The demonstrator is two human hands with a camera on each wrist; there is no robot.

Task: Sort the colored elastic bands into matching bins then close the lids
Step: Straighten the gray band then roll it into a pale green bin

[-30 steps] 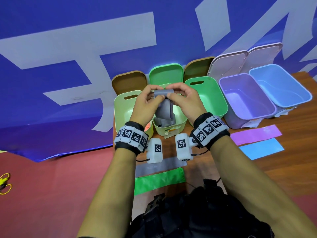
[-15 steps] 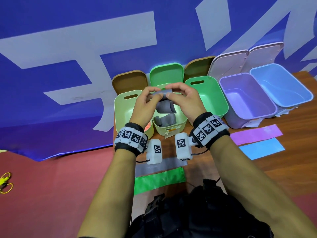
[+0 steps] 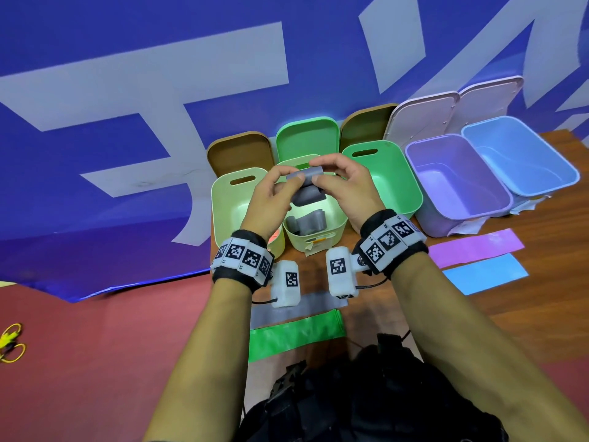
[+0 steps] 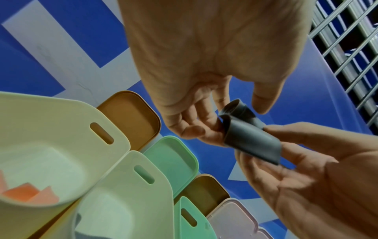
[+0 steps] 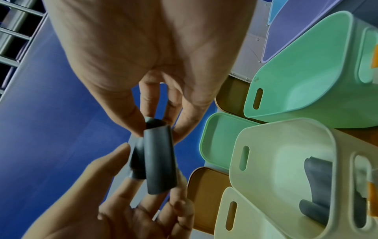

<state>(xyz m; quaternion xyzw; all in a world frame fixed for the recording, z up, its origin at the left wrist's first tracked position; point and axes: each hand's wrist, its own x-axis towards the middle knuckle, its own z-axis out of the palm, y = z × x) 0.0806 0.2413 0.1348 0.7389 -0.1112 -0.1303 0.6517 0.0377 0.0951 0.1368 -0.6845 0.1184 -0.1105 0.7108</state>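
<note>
Bins on the table (image 3: 541, 314), lids off and propped behind them against a blue banner (image 3: 127, 74) with large pale lettering (too cropped to read). Middle pale green bin (image 3: 314, 240) holds a folded grey band (image 3: 306, 222); a small label on its front, unreadable. Left pale yellow-green bin (image 3: 229, 212) holds something orange (image 4: 30, 194), shape unclear. Mint green bin (image 3: 411, 186), purple bin (image 3: 424, 193) and blue bin (image 3: 567, 173) show nothing inside.

Left hand (image 3: 271, 199) and right hand (image 3: 347, 189) together pinch a partly rolled grey elastic band (image 3: 307, 186) between thumb and fingers (image 4: 206, 119), held in the air above the middle bin.

Flat on the table: purple band (image 3: 475, 247), blue band (image 3: 484, 277), green band (image 3: 296, 334), another grey band (image 3: 315, 306) partly hidden.
</note>
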